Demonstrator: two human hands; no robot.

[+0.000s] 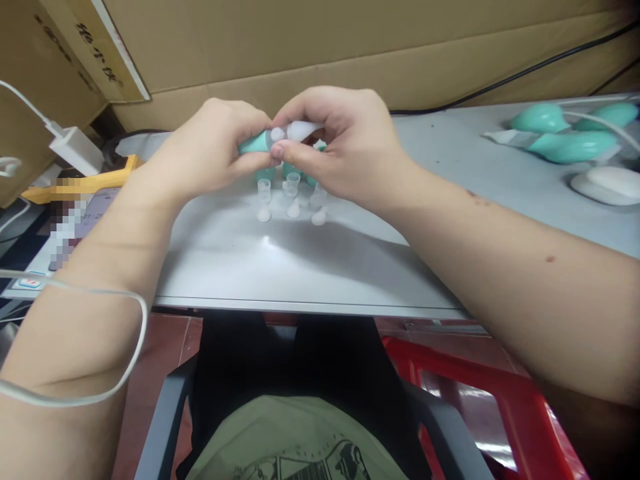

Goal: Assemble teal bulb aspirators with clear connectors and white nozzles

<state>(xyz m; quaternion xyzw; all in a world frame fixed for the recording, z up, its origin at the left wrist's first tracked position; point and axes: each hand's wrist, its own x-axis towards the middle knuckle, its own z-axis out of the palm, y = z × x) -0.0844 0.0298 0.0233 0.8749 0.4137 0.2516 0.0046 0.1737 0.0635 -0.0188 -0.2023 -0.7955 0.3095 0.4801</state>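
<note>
Above the table, my left hand [227, 143] is closed around a teal squeeze bulb [254, 143]. The bulb's end faces right and carries a clear collar [277, 135]. My right hand [345, 137] pinches at that collar with thumb and forefinger, and a white tapered nozzle [301, 129] lies between its fingers. Below my hands stand three small clear plastic pieces with white rounded tips: a left one [264, 200], a middle one [293, 193] and a right one [318, 203]. Teal bulbs [265, 175] behind them are partly hidden by my hands.
More teal bulbs [570, 143] lie at the right, near a white rounded object [606, 185] and a cable. On the left are a white charger [77, 148], a yellow object [95, 181] and a phone-like screen. A white cord [143, 333] crosses my left forearm. Cardboard [350, 40] stands behind the table.
</note>
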